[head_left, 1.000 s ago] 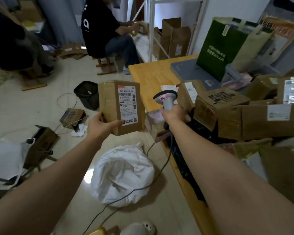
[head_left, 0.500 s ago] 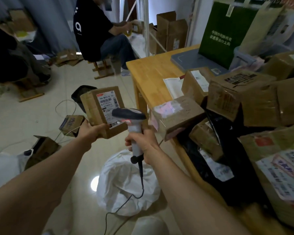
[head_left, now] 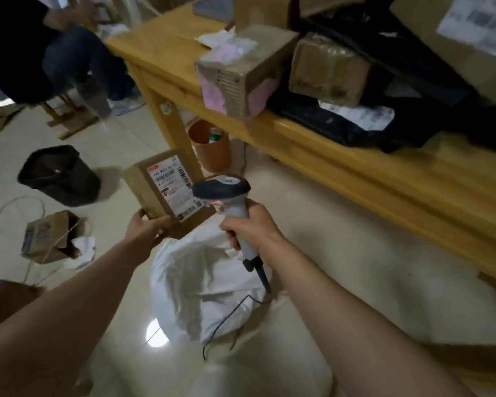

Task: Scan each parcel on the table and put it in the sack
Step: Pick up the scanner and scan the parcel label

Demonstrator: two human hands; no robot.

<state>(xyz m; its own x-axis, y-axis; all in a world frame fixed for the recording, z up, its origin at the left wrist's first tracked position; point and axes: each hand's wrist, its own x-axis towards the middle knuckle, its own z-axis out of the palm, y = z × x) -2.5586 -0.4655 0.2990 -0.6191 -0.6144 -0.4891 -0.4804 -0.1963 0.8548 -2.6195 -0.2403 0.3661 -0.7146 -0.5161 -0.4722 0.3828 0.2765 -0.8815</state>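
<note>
Parcel (head_left: 164, 200) gripped in my left hand (head_left: 149, 231), label (head_left: 174, 186) tilted toward the barcode scanner (head_left: 222, 189) my right hand (head_left: 251, 225) grasps, held over the white sack (head_left: 201, 285) for dropping

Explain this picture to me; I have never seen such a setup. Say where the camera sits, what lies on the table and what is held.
No machine here: a person wears one camera on the head, looking down at their own bare hands. The left hand grips a cardboard parcel, label facing the camera. The right hand grips a corded scanner, its head close to that label. Below them a white sack lies on the floor. On the wooden table lie more cardboard boxes and black bags.
</note>
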